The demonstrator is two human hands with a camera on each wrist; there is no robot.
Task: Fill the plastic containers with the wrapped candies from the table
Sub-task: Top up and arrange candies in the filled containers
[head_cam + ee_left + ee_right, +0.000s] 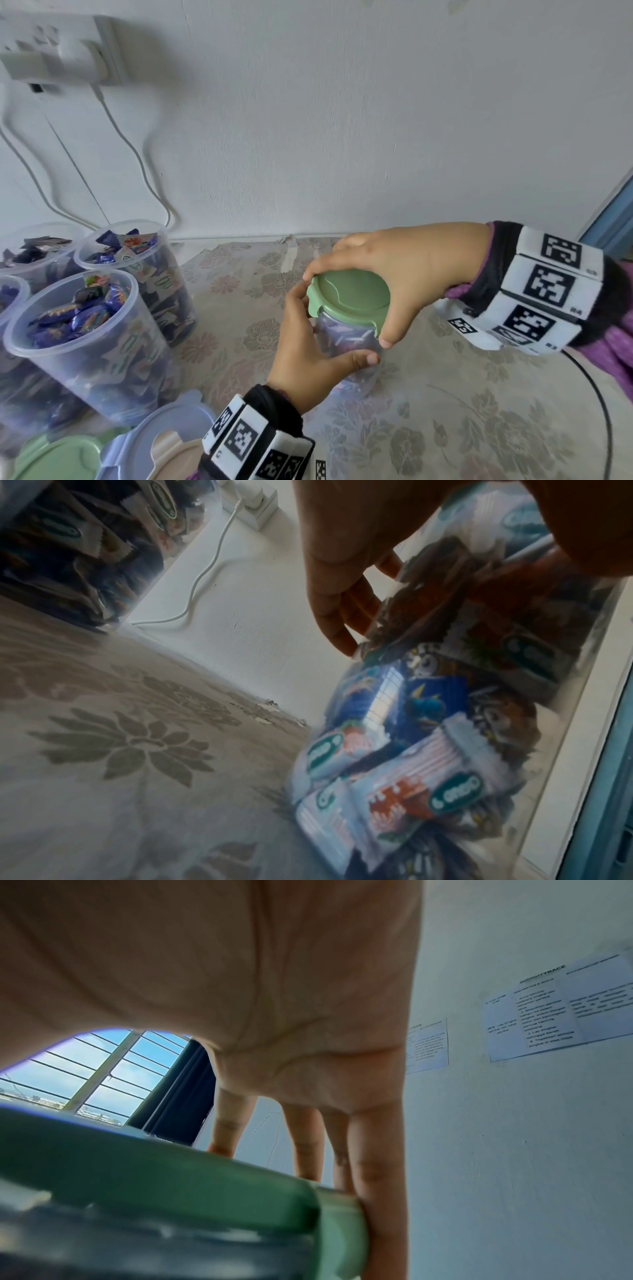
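Note:
A clear plastic container [346, 337] packed with wrapped candies stands mid-table under a green lid [349, 298]. My left hand [305, 346] grips its body from the left, thumb across the front. My right hand [387, 270] comes from above, its fingers and thumb curled round the lid's rim. In the left wrist view the candies [428, 739] show through the container wall, with my left fingers [335, 615] pressed against it. The right wrist view shows the green lid [171, 1191] under my palm, and my right fingers [377, 1183] run down its edge.
Several open containers [78, 329] full of candies stand at the left. Loose lids lie at the near left: green [58, 459], blue [150, 428], beige [171, 459]. A wall socket [68, 51] trails white cables. A black cable [603, 411] crosses the floral tablecloth [462, 411].

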